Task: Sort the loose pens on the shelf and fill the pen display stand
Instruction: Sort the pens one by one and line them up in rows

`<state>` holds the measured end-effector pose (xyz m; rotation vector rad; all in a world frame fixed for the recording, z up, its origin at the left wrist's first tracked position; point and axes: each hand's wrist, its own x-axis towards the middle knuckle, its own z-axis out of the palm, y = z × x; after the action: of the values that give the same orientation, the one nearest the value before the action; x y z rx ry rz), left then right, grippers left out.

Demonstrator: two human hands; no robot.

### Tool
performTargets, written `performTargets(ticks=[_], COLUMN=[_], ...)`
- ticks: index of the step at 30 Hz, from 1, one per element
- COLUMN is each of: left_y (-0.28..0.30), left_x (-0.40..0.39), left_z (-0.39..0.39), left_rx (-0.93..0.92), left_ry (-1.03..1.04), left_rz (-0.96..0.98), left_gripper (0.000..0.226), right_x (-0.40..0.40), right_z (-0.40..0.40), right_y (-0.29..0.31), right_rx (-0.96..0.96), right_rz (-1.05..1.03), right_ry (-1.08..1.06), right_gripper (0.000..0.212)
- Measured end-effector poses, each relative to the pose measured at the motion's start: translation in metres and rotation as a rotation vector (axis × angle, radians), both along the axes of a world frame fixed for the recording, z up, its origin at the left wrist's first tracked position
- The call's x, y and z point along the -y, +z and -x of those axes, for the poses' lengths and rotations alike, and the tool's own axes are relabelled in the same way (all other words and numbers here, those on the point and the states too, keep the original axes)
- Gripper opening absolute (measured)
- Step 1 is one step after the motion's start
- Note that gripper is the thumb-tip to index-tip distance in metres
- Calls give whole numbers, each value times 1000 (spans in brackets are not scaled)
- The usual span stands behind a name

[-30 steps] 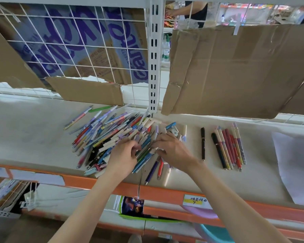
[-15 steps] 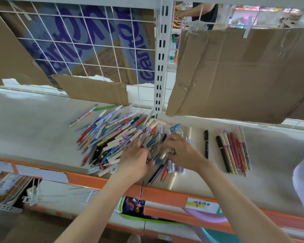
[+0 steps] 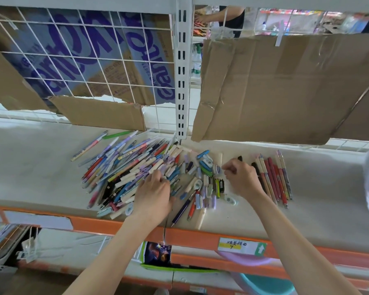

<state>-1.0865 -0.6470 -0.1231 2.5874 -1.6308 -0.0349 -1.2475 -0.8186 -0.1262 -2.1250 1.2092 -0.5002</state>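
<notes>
My left hand (image 3: 152, 193) lies palm-down on the near edge of the pen pile (image 3: 132, 169), fingers bent down into the pens; can't tell if they grip one. My right hand (image 3: 242, 179) hovers at the pile's right edge, fingers curled, thumb and forefinger pinched together near a small white-blue item (image 3: 216, 168); can't tell what, if anything, is pinched. Between my hands: scattered short pens and caps, a dark blue pen (image 3: 182, 210) and an orange pen (image 3: 191, 209) pointing toward the shelf's orange front rail (image 3: 200, 236). A small round white item (image 3: 230, 200) lies just under my right wrist. Right of that hand a sorted row of pens (image 3: 274, 177) lies side by side, red and beige, a black pen (image 3: 240, 158) at its left, partly hidden by my fingers. All on the grey shelf (image 3: 30, 167). Yellow-white label (image 3: 241, 245) on the rail. Behind: white wire grid (image 3: 83, 60), cardboard sheet (image 3: 285, 88). No display stand seen.
</notes>
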Motion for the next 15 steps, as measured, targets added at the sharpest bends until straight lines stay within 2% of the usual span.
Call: performTargets(ticks=[4,10,12,15], left_y=[1,1,1,0], left_x=[0,4,4,3], left_z=[1,3,4,5], left_rx=[-27,-58,-57,-49], left_ry=[10,37,33,48], left_rz=[-4,-91,-84,-46], left_gripper=[34,33,31,31], right_x=[-1,-6,-6,-3], right_z=[-1,-22,-32,-46], right_y=[-1,6,6,10], right_rx=[-5,-18,-97,-329], right_rz=[33,117,131,150], right_ry=[11,140,130,124], right_gripper=[16,19,18,22])
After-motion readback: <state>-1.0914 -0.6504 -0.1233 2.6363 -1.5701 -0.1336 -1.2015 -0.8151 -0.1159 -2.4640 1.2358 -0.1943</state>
